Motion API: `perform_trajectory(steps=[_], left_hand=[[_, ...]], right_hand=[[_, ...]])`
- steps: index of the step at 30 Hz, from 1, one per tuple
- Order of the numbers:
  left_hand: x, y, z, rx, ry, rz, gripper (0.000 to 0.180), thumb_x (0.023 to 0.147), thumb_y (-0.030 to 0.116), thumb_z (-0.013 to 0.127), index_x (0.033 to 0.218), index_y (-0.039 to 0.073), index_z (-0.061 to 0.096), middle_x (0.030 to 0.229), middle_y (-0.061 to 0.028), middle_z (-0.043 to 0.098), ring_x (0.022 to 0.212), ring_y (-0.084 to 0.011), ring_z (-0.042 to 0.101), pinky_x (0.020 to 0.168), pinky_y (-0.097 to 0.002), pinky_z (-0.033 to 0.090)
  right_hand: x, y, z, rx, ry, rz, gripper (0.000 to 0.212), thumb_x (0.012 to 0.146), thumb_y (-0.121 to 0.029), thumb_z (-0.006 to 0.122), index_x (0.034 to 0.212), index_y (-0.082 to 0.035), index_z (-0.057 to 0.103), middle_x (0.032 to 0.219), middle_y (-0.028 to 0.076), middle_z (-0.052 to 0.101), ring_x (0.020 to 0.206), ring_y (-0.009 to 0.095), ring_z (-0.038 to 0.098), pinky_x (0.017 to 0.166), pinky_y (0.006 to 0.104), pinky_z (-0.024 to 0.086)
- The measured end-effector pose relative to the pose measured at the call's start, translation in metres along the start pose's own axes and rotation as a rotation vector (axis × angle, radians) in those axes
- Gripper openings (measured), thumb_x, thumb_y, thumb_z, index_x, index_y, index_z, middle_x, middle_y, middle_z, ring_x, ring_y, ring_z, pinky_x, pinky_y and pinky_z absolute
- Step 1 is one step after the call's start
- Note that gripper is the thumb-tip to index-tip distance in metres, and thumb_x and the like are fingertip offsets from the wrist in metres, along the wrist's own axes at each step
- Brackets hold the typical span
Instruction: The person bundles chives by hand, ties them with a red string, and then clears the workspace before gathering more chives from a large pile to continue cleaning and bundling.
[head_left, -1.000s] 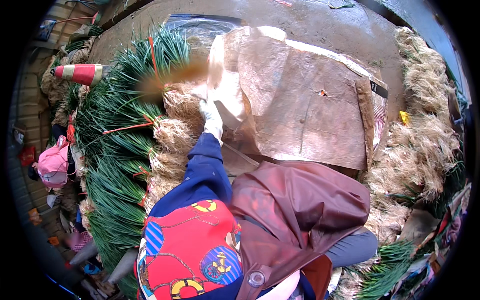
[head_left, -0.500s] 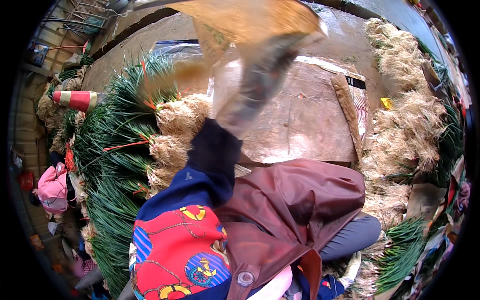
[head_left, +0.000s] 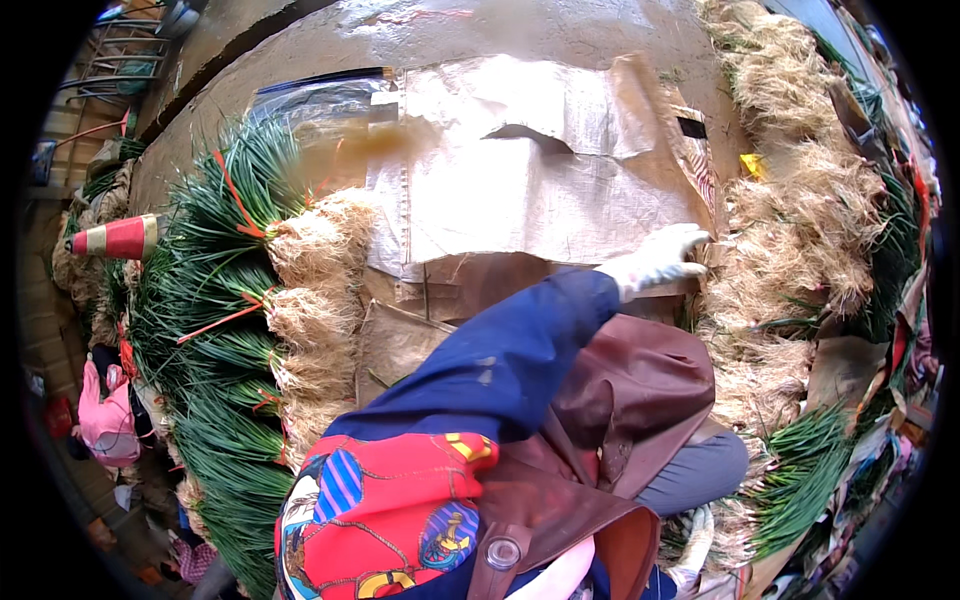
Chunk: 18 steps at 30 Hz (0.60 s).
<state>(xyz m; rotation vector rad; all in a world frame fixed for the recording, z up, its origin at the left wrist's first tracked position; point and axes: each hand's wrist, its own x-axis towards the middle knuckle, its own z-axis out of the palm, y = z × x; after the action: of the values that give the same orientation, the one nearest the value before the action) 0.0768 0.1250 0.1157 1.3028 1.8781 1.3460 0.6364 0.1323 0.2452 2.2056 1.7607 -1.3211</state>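
Note:
A pale woven sack (head_left: 480,200) lies spread on the ground in front of me, with a raised fold across its middle. My left hand (head_left: 655,262), in a white glove, reaches across over the sack's near right corner. Its fingers are stretched out and apart, close to the row of straw-coloured roots, holding nothing. Low at the right, my right hand (head_left: 690,555), also gloved, is beside the roots of loose spring onions (head_left: 800,490); its fingers are too hidden to read. A brown apron (head_left: 650,380) covers my lap.
Bundles of spring onions (head_left: 230,330) with red ties line the left, roots (head_left: 320,245) facing inward. More rooty bunches (head_left: 800,240) form a row at right. Beyond the left row are a red-and-cream cone (head_left: 115,238) and a person in pink (head_left: 108,415).
The sack, raised and swinging in my left hand before, now lies flat on the ground. My left hand has let go and come down to the right. The right hand stays low.

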Motion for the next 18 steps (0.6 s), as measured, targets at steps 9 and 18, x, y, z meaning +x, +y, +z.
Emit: perform_trajectory(steps=[9, 18], left_hand=[[-0.251, -0.171, -0.043, -0.493, 0.175, -1.026, 0.029, 0.084, 0.021, 0.06, 0.107, 0.003, 0.06, 0.095, -0.0047, 0.064, 0.081, -0.0135, 0.06, 0.069, -0.0249, 0.046], [-0.256, -0.16, -0.072, -1.683, 0.849, -0.881, 0.064, 0.083, 0.03, 0.062, 0.133, 0.006, 0.03, 0.138, -0.0087, 0.036, 0.128, -0.0295, 0.032, 0.102, -0.0426, 0.032]], right_hand=[[0.044, -0.261, 0.032, -0.142, -0.112, -0.579, 0.036, 0.092, -0.014, 0.05, 0.123, 0.004, 0.049, 0.12, 0.013, 0.055, 0.113, 0.019, 0.049, 0.1, 0.0277, 0.034], [0.266, -0.346, 0.279, -0.036, -0.59, 0.05, 0.083, 0.071, -0.061, 0.064, 0.124, -0.001, 0.043, 0.107, 0.018, 0.059, 0.091, 0.025, 0.06, 0.078, 0.0349, 0.048]])
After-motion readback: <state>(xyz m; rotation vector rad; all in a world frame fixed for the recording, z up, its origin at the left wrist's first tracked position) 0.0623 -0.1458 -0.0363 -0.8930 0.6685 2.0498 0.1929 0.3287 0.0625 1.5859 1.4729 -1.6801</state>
